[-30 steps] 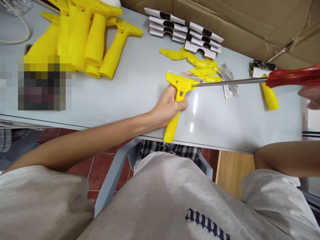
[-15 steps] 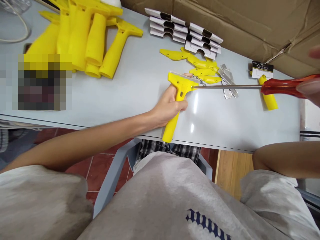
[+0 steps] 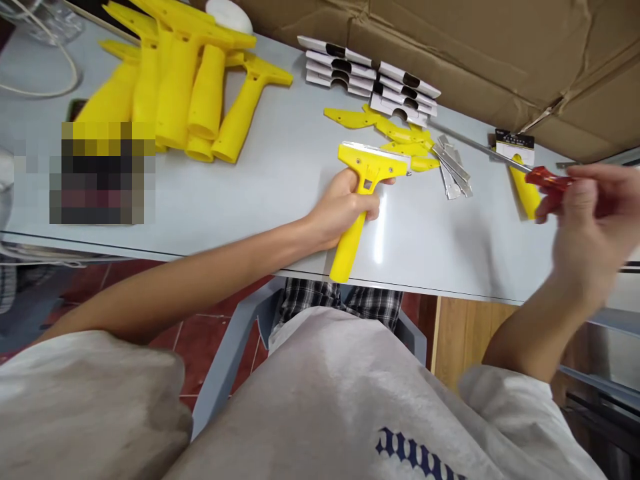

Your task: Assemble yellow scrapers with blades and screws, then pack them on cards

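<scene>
Head view: the left hand (image 3: pixel 345 210) is closed round the yellow scraper (image 3: pixel 361 200), whose long axis runs from the table (image 3: pixel 280 180) edge away from the person. Right of the scraper, the right hand (image 3: pixel 587 220) loosely grips a red-handled screwdriver (image 3: pixel 543 179), its shaft angled back toward the white card packs (image 3: pixel 373 80). Cardboard (image 3: pixel 475 47) lies beyond.
</scene>
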Motion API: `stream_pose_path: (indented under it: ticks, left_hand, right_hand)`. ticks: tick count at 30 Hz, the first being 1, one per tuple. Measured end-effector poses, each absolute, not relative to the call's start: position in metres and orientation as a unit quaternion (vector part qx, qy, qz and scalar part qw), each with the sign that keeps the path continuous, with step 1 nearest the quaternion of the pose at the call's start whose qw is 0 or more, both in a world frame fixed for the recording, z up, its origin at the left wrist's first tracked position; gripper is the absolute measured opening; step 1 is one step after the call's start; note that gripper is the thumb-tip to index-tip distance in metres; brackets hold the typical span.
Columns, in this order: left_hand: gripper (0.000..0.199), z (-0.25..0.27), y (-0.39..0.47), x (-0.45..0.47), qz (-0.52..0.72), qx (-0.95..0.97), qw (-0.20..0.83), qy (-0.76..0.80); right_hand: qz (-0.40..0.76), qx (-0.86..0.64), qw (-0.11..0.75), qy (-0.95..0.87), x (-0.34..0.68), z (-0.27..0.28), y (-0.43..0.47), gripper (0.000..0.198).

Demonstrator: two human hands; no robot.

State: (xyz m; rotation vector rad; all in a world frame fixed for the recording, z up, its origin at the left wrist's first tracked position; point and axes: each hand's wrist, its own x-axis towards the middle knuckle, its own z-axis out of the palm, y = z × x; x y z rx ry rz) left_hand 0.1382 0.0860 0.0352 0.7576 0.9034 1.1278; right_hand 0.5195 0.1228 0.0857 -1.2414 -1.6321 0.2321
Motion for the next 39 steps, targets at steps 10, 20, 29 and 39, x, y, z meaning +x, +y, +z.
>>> stream_pose_path:
  ticks: [10,20,29,39]
  left_hand:
    - [0.026,0.044,0.088,0.143,0.456,0.332,0.739,0.368]
    - [0.020,0.046,0.087,0.144,0.444,0.343,0.736,0.379]
    - [0.017,0.046,0.086,0.145,0.432,0.357,0.740,0.373]
    - [0.021,0.042,0.088,0.137,0.377,0.363,0.774,0.357]
  right_hand:
    - [0.013,-0.583,0.449,-0.677,0.526,-0.003,0.131,0.030]
    - [-0.072,-0.651,0.258,-0.711,0.519,-0.020,0.136,0.044]
    - [0.264,-0.473,0.329,-0.774,0.409,0.017,0.121,0.082]
    - [0.654,-0.417,0.319,-0.545,0.394,0.026,0.146,0.072]
